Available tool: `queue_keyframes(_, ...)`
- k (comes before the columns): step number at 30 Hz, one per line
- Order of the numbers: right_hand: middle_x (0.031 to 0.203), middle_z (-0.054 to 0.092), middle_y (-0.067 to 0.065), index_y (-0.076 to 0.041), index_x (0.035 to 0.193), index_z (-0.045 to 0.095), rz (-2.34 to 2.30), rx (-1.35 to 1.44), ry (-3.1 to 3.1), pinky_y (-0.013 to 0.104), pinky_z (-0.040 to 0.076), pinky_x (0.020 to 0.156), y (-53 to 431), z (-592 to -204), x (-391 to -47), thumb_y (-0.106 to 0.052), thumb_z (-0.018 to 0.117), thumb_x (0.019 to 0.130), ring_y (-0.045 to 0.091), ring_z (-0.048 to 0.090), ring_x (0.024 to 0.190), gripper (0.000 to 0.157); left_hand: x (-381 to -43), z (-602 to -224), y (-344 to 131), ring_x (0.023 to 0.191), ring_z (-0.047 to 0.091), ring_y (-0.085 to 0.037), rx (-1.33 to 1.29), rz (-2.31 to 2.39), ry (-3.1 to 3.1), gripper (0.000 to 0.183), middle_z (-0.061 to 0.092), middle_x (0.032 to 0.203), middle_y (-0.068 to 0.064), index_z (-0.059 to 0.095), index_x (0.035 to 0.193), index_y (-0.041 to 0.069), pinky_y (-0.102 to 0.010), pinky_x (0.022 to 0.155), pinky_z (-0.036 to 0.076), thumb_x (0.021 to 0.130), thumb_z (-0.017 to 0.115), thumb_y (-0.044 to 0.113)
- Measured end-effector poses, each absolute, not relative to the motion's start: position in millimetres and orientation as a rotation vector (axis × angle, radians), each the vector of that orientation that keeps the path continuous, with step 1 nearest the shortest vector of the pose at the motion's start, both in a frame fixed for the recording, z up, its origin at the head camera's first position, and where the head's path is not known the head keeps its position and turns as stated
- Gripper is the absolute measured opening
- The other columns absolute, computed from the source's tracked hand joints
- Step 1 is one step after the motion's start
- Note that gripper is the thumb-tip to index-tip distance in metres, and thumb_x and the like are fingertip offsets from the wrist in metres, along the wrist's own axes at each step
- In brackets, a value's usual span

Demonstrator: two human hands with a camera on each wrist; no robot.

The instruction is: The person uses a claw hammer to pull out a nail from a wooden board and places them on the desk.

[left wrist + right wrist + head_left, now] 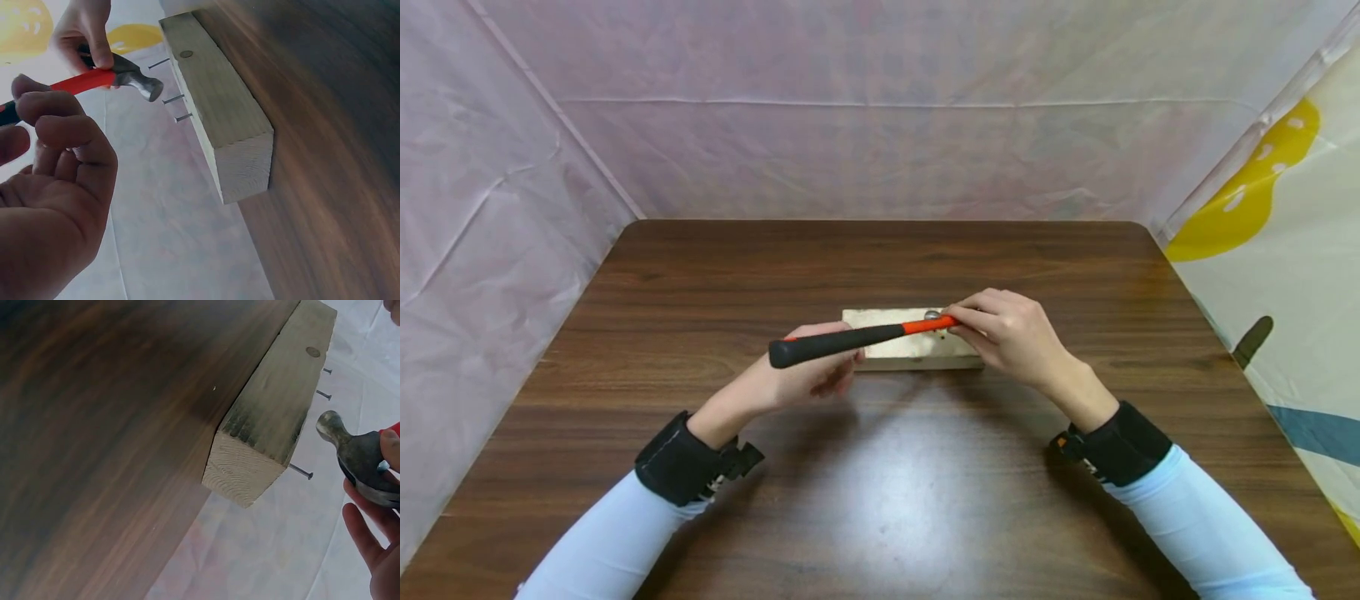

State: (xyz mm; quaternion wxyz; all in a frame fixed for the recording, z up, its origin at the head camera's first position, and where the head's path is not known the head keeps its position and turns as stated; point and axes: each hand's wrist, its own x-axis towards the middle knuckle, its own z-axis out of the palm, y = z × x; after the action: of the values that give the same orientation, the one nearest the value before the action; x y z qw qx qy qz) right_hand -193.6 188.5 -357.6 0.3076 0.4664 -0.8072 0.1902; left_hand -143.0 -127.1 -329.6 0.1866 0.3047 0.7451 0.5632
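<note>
My right hand point(1011, 337) grips a claw hammer point(853, 340) close to its metal head point(359, 456). The hammer's red neck and black grip slant left and pass over my left hand point(812, 371). Below the hammer lies a pale wooden block point(887, 364), with three nails point(300, 471) standing part-way out of its upper face. In the right wrist view the round striking face is just off the block, between one nail and the other two. Loosely curled, my left fingers point(72, 128) are by the block's left end, with the hammer handle crossing behind them in the left wrist view.
The block rests on a dark brown wooden table point(880, 467). Pale cloth point(865, 158) hangs behind the table and at its left. On the right is a patterned cloth point(1285, 333) with yellow shapes. Both wrists carry black straps point(681, 458).
</note>
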Motion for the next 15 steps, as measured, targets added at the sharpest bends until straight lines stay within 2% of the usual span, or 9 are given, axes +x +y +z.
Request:
queue_keyframes(3,0.094,0.068,0.003,-0.005,0.103,0.075,0.578,1.215,-2.137,0.030,0.050,0.064,188.3,-356.1,-192.9,-0.024,0.074,0.090,0.019,0.065,0.075,0.023,-142.7,-330.1,-127.8,0.061,0.047,-0.030,0.759,1.562,2.184,0.024,0.057,0.077,-0.011,0.060,0.102,0.007,-0.030,0.051,0.042,0.105,0.050,0.029)
queue_keyframes(5,0.094,0.068,0.002,-0.005,0.104,0.075,0.634,1.206,-2.140,0.029,0.050,0.062,187.8,-354.9,-192.0,-0.014,0.079,0.084,0.018,0.065,0.074,0.022,-143.1,-330.7,-128.2,0.069,0.052,-0.030,0.737,1.554,2.247,0.017,0.058,0.082,-0.010,0.061,0.103,0.008,-0.030,0.056,0.046,0.104,0.054,0.023)
queue_keyframes(9,0.094,0.068,0.002,-0.005,0.104,0.075,0.757,1.183,-2.142,0.026,0.048,0.058,186.5,-353.5,-190.6,-0.007,0.080,0.081,0.016,0.064,0.071,0.024,-143.9,-330.5,-128.3,0.078,0.057,-0.024,0.746,1.509,2.375,0.009,0.060,0.088,-0.006,0.061,0.104,0.009,-0.030,0.065,0.049,0.102,0.057,0.017)
queue_keyframes(15,0.096,0.069,-0.002,-0.003,0.106,0.075,0.966,1.163,-2.133,0.021,0.043,0.054,185.7,-352.2,-190.6,-0.001,0.080,0.081,0.010,0.062,0.070,0.025,-146.3,-333.8,-129.9,0.082,0.057,-0.019,0.740,1.493,2.413,0.012,0.060,0.092,-0.009,0.061,0.105,0.006,-0.028,0.069,0.048,0.101,0.058,0.017)
